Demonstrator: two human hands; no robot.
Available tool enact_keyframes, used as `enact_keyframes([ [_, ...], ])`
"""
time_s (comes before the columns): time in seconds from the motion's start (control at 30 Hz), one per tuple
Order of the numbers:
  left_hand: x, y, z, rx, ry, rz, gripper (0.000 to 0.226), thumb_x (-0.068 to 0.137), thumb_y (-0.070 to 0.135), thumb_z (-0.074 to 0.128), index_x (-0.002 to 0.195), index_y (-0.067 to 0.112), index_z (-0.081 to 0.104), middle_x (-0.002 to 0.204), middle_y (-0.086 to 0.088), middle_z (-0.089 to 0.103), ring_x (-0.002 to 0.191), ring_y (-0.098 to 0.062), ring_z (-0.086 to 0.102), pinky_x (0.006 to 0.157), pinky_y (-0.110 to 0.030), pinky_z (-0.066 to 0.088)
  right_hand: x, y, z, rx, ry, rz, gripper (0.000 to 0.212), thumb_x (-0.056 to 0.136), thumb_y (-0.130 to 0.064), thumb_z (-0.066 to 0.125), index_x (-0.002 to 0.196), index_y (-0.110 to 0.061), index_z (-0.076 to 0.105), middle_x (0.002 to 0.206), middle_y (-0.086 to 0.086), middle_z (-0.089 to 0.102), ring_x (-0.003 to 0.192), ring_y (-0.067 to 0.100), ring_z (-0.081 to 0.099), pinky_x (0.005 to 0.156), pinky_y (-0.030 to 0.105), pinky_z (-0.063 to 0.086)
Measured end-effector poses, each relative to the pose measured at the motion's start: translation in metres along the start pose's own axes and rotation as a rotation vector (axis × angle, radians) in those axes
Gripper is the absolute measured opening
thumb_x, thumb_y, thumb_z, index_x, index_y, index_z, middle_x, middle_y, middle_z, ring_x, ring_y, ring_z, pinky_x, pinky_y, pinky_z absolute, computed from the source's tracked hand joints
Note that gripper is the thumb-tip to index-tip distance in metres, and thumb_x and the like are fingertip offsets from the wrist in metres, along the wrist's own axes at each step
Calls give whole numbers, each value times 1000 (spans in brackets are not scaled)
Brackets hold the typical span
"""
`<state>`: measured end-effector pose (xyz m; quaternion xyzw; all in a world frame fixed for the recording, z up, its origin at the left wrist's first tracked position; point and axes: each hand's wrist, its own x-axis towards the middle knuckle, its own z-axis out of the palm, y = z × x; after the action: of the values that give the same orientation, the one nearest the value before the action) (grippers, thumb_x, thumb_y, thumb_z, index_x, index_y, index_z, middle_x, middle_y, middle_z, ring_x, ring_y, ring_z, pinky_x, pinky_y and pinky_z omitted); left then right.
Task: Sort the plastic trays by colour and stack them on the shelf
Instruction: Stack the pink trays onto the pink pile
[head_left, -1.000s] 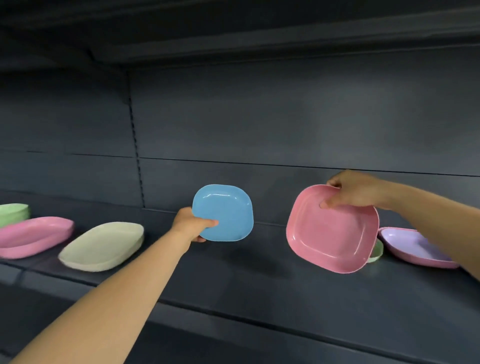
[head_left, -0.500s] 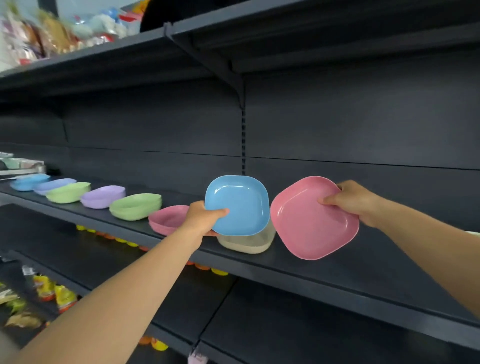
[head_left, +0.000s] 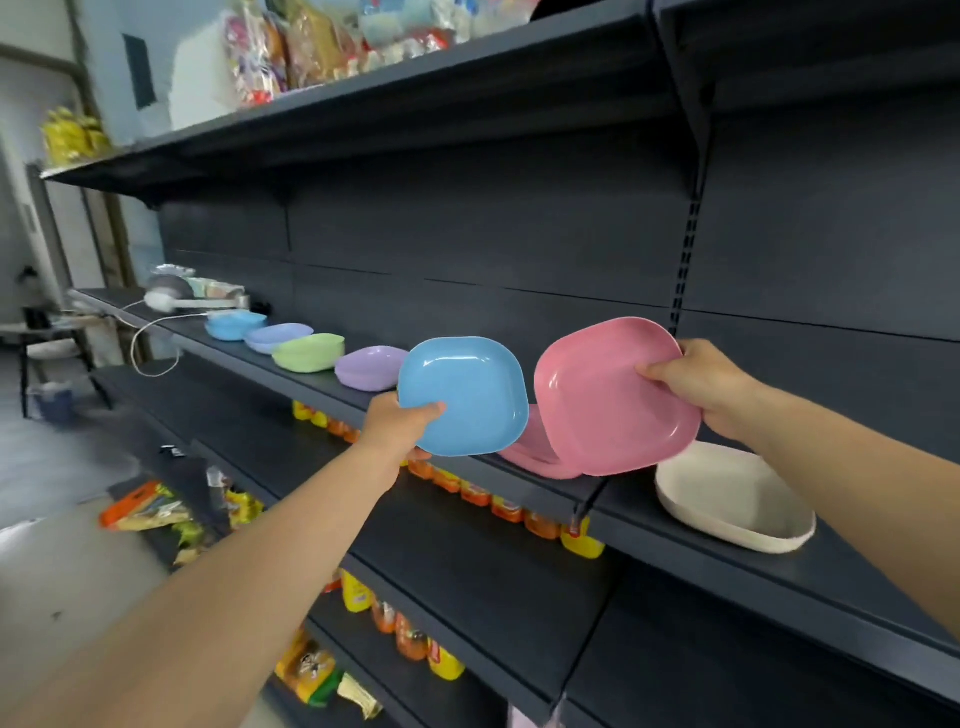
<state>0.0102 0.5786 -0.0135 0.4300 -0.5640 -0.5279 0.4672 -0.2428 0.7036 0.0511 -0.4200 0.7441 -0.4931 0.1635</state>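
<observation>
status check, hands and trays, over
Left hand grips blue tray. Right hand grips pink tray, held over pink stack on shelf. Nothing blocking the stack.

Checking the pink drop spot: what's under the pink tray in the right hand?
Below the pink tray held by the right hand, another pink tray lies on the shelf. Only its lower edge shows; the rest is covered, so the stack's depth is unclear.

Nothing here reads as text: the packets on the top shelf (head_left: 332, 47) are a blur of colour. Same with the bottles (head_left: 540, 519) under the trays and the wrappers (head_left: 150, 509) below, print too smeared to make out.
</observation>
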Motion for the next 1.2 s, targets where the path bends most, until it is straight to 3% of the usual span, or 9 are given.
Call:
enact_keyframes([
  [0.1, 35, -1, -33, 8, 46, 10, 35, 88, 11, 62, 122, 11, 55, 120, -10, 60, 110, -29, 58, 64, -33, 54, 24, -20, 41, 12, -36, -33, 31, 92, -14, 57, 122, -6, 56, 109, 12, 63, 97, 30, 60, 84, 40, 50],
  [0.2, 75, -1, -62, 0, 73, 33, 37, 86, 12, 65, 122, 14, 55, 120, -9, 60, 110, -30, 58, 60, -33, 54, 52, -40, 81, 32, -65, -60, 33, 91, -13, 58, 123, -4, 56, 111, 12, 64, 99, 30, 62, 86, 41, 51],
  [0.33, 132, 6, -97, 29, 91, 63, 24, 87, 14, 65, 109, 15, 57, 116, -8, 61, 107, -28, 58, 62, -32, 53, 97, -71, 133, 54, -80, -100, 31, 91, -13, 57, 121, -5, 56, 112, 12, 63, 99, 29, 61, 85, 40, 51],
  [0.5, 213, 21, -149, 55, 137, 89, 36, 85, 18, 68, 119, 12, 57, 116, -8, 63, 106, -27, 60, 69, -35, 56, 160, -118, 200, 113, -90, -141, 34, 91, -14, 58, 123, -6, 56, 115, 12, 62, 101, 29, 60, 86, 40, 50],
  [0.6, 258, 30, -180, 47, 176, 103, 16, 84, 16, 70, 96, 13, 60, 105, -8, 63, 97, -26, 60, 62, -29, 52, 195, -142, 240, 139, -102, -154, 35, 90, -15, 60, 124, -6, 56, 115, 12, 62, 102, 30, 61, 88, 43, 51],
  [0.7, 297, 34, -207, 63, 194, 123, 15, 81, 16, 73, 81, 17, 58, 98, -8, 65, 88, -25, 61, 62, -31, 53, 224, -160, 275, 160, -129, -173, 28, 89, -13, 60, 116, -6, 60, 111, 12, 64, 99, 30, 62, 87, 43, 52],
  [0.87, 358, 30, -244, 90, 195, 126, 21, 79, 15, 75, 94, 7, 64, 100, -13, 67, 91, -29, 64, 66, -32, 55, 258, -181, 328, 159, -125, -181, 23, 89, -12, 60, 112, -9, 62, 107, 11, 65, 95, 28, 63, 82, 39, 51],
  [1.07, 442, 18, -299, 90, 206, 125, 17, 83, 19, 71, 91, 8, 61, 101, -12, 64, 97, -30, 62, 79, -40, 54, 292, -198, 390, 146, -108, -177, 16, 90, -12, 58, 106, -12, 62, 98, 6, 65, 88, 25, 62, 75, 36, 49],
  [1.2, 510, 9, -355, 126, 193, 94, 17, 81, 17, 74, 87, 8, 61, 102, -13, 64, 94, -31, 62, 74, -39, 54, 317, -209, 440, 165, -71, -136, 15, 90, -11, 59, 105, -11, 63, 98, 8, 66, 87, 25, 64, 73, 36, 51],
])
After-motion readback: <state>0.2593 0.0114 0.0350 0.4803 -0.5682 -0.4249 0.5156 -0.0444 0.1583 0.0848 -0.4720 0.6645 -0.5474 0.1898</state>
